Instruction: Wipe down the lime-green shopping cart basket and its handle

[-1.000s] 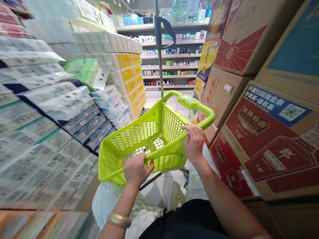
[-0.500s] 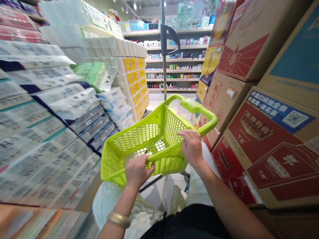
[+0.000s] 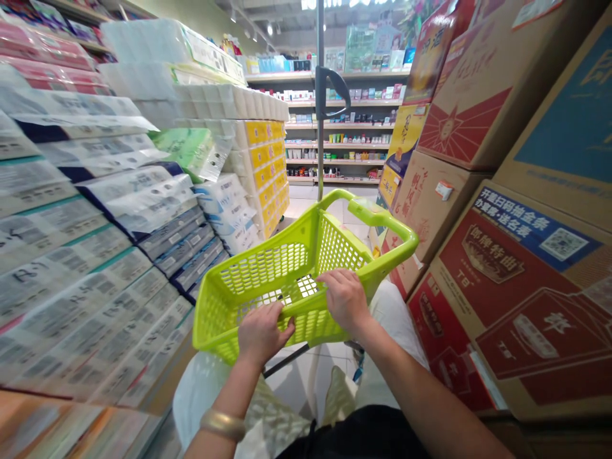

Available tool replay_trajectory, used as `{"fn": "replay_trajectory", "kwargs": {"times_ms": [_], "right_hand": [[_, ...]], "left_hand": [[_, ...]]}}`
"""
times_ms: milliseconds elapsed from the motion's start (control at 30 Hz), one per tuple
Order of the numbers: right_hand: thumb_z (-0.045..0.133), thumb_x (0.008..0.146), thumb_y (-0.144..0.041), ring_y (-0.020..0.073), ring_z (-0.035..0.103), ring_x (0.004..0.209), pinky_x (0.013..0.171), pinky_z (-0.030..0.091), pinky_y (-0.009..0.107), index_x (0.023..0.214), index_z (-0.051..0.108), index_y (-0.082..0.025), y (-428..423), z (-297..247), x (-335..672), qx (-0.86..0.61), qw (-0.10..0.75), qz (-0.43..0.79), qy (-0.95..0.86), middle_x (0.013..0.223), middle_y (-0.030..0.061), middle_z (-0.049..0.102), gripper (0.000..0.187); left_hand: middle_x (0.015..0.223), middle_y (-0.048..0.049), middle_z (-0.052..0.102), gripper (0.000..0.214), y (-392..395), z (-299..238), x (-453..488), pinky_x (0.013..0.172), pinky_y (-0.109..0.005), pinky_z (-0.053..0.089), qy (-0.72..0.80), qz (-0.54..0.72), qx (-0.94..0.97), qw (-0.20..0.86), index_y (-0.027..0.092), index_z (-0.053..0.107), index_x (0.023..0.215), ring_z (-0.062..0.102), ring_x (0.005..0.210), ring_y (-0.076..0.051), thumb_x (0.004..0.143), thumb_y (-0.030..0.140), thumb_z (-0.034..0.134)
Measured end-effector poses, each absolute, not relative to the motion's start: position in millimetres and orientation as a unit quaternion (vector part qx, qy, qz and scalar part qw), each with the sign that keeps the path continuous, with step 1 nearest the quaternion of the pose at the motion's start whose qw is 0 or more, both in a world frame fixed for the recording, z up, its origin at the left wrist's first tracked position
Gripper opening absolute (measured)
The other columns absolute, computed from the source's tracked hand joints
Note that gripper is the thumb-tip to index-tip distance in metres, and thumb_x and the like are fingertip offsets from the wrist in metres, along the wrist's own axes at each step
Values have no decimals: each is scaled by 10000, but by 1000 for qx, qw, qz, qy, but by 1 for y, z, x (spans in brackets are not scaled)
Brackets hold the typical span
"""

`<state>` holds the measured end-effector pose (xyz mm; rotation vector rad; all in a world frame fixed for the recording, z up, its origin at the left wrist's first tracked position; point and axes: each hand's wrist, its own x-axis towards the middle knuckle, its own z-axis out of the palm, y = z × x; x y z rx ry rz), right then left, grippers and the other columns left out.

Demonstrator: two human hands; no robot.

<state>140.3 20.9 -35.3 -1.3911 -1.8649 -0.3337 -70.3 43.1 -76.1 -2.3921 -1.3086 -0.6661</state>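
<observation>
Displaced along the near rim of the yellow-green basket point(image 3: 308, 307) is the right hand point(image 3: 345, 301), which in the earlier views was set closer to the corner below the basket's looped handle point(image 3: 404, 236) and is now seen nearer to the left hand point(image 3: 262, 335). By this shift the gap between the two hands is narrowed, and the rim is met closer to its middle. Little change is shown in the left hand: the rim is grasped, with fingers curled over it and the thumb laid on the outer side. Over the same rim the fingers of the right hand are bent, their tips directed inward; whether it is gripped or merely rested upon cannot be told. Basket and hands are placed directly before the person, the handle being raised beyond and to the right of the right hand. Beneath the left hand a dark bar point(image 3: 289, 358) is visible, and behind the basket a grey pole point(image 3: 320, 146) is stood. To the left of the hands, stacked paper packs point(image 3: 157, 197) are piled; to the right, red-and-tan cartons point(image 3: 507, 274) are stacked. Farther ahead, stocked shelves point(image 3: 358, 146) are seen.
</observation>
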Motion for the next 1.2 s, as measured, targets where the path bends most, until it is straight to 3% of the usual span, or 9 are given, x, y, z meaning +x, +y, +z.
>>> {"fn": "replay_trajectory", "kwargs": {"times_ms": [267,433,600,667,833,933,1000,1100,1200], "right_hand": [[482,772,-28,222,593,857,817,402,333,863,700,-204,34,10,259,-622,403,-254,-621,864,44,712,294],[464,771,-42,220,584,830,788,409,323,859,701,-198,36,16,272,-624,415,-287,-596,848,51,702,297],[485,782,-39,213,570,812,812,382,331,864,698,-216,21,15,233,-621,414,-276,-606,853,38,701,289],[489,782,-30,212,573,828,821,376,330,868,695,-222,12,16,217,-620,416,-261,-612,873,32,704,295],[472,807,-20,214,583,886,842,383,331,904,691,-229,-12,20,178,-583,425,-199,-663,907,36,705,319],[455,831,-29,204,591,885,833,401,330,955,693,-240,-29,22,152,-534,449,-158,-699,906,35,704,341],[445,849,-45,196,599,885,824,417,329,1003,688,-244,-39,24,138,-489,468,-127,-724,909,35,704,350],[427,861,-57,185,611,906,833,441,333,1031,675,-236,-45,26,131,-424,486,-73,-761,951,36,707,350],[416,842,-46,188,616,924,859,467,347,990,679,-236,-26,28,147,-409,495,-29,-766,954,37,701,357]], "left_hand": [[707,-59,685,254,63,-75,-87,614,-333,426,-451,-212,-851,163,199,643,826,646,690,-247,813,428,534],[875,-94,724,360,80,-73,-105,761,-393,461,-467,-202,-851,131,174,650,1035,656,817,-279,802,419,526],[1148,-188,638,657,76,-65,-102,979,-527,391,-549,-231,-789,149,102,464,1340,564,1114,-363,727,313,571],[1307,-217,533,710,62,-59,-85,1020,-537,377,-532,-262,-795,129,110,409,1384,487,1222,-381,729,318,588],[1423,-180,424,735,17,-30,-18,1076,-495,371,-387,-340,-857,9,171,254,1465,398,1330,-324,803,281,554],[1378,-178,480,743,1,-13,7,1064,-506,371,-333,-373,-866,-17,164,239,1464,444,1289,-320,791,253,543],[1258,-164,571,694,-5,-7,11,1025,-523,380,-334,-403,-852,-14,158,311,1420,525,1171,-318,773,254,541],[1006,-113,641,470,-9,-3,2,902,-479,424,-363,-430,-827,-10,166,501,1227,578,954,-287,776,291,546],[897,-76,626,268,-12,0,-12,836,-422,419,-375,-428,-822,-24,190,567,1032,567,877,-258,795,315,553]]}}
